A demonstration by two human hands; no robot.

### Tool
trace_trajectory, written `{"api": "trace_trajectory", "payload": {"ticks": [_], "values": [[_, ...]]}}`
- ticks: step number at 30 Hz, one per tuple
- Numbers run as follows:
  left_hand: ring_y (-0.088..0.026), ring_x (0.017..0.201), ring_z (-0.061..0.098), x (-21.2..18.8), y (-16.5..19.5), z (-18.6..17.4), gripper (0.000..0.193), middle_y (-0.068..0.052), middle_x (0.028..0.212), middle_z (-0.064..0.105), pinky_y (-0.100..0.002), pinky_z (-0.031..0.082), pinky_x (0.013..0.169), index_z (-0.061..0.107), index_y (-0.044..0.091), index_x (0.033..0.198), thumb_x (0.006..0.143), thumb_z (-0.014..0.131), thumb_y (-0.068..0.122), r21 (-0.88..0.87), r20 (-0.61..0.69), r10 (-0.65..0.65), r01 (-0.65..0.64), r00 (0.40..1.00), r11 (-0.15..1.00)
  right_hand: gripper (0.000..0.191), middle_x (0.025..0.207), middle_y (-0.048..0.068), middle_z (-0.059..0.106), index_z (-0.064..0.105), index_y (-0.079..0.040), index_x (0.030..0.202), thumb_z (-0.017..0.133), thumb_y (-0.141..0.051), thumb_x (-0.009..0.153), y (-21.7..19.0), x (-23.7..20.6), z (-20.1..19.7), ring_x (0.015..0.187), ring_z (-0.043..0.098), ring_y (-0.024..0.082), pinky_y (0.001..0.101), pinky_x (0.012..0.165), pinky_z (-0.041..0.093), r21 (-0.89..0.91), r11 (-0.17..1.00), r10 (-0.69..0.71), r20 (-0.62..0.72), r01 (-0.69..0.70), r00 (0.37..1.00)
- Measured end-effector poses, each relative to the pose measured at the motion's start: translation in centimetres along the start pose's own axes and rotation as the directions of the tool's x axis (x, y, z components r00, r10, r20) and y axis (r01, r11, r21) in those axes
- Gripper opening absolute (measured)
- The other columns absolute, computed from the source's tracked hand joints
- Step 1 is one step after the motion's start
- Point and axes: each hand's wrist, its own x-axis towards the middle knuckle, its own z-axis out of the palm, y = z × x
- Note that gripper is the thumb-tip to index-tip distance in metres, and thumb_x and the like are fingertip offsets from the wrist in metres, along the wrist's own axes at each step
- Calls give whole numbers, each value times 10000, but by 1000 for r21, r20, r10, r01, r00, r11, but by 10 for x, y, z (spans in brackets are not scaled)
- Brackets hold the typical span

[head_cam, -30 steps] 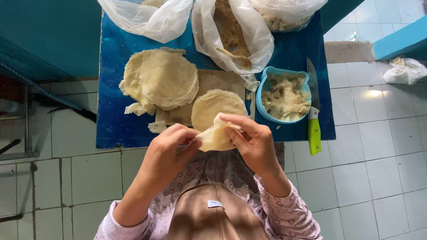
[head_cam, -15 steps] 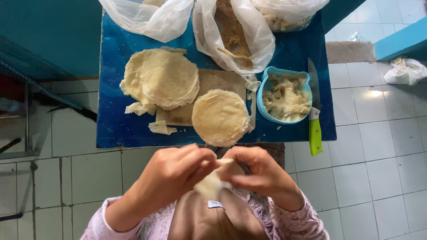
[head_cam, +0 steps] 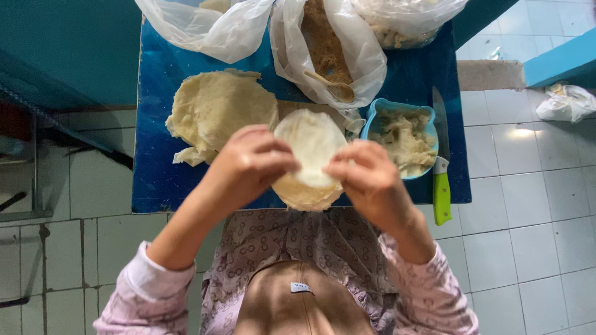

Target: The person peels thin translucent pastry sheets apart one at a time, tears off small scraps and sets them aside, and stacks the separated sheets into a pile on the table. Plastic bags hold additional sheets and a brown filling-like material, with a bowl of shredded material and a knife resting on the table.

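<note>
Dough rounds sit stacked on the blue table (head_cam: pixel 155 180), a tall pile (head_cam: pixel 217 111) at far left and a smaller pile (head_cam: pixel 304 193) near the edge. Left hand (head_cam: pixel 251 162) and right hand (head_cam: pixel 363 177) pinch one thin wrapper (head_cam: pixel 310 146) by its sides above that pile; it looks unfilled. A blue bowl (head_cam: pixel 380 118) holds pale filling (head_cam: pixel 406 139); plastic bags (head_cam: pixel 329 49) lie beyond. A green-handled knife (head_cam: pixel 441 180) lies right.

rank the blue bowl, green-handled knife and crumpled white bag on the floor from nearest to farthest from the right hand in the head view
From the right hand:
1. Blue bowl of filling, just above it on the blue table.
2. Green-handled knife, further right at the table edge.
3. Crumpled white bag, far right on the tiled floor.
</note>
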Motion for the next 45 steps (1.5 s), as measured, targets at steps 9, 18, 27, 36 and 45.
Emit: {"api": "trace_trajectory", "payload": {"ticks": [9,18,27,36,45], "values": [[-198,1193,632,-53,15,42,227,5,1128,694,-504,398,1132,732,156,1040,819,775,129,57,69,-72,68,995,996,334,1089,105,693,711,-28,1078,745,32,751,-13,-41,32,1113,648,330,473,1015,497,-52,996,75,70,-71,995],[-275,1113,633,-45,15,31,195,-55,1075,696,-462,453,1003,735,117,1025,844,787,170,-115,29,-94,96,995,989,145,1144,110,681,700,-31,1093,711,-49,950,5,-20,34,1104,645,315,392,961,504,-41,973,226,-43,-228,973],[-322,968,621,-29,5,52,135,-84,957,647,-452,480,834,707,95,979,884,756,176,221,-172,-410,441,896,870,78,981,105,614,644,-53,931,703,-65,881,23,6,63,972,587,318,448,838,472,-328,907,280,3,-264,960],[-329,1044,629,-24,12,43,156,-111,1104,660,-434,491,895,646,83,1003,868,723,81,95,-203,-263,286,943,953,178,918,141,667,606,-17,992,712,43,862,-26,-13,30,846,676,348,402,743,541,99,975,199,16,-200,980],[-250,711,717,-20,5,47,103,-117,830,714,-345,560,651,689,29,982,921,729,102,-296,-36,-570,536,821,791,168,876,124,706,635,7,1094,682,1,933,8,2,31,745,722,239,319,686,561,250,863,455,-10,-439,890]]}}
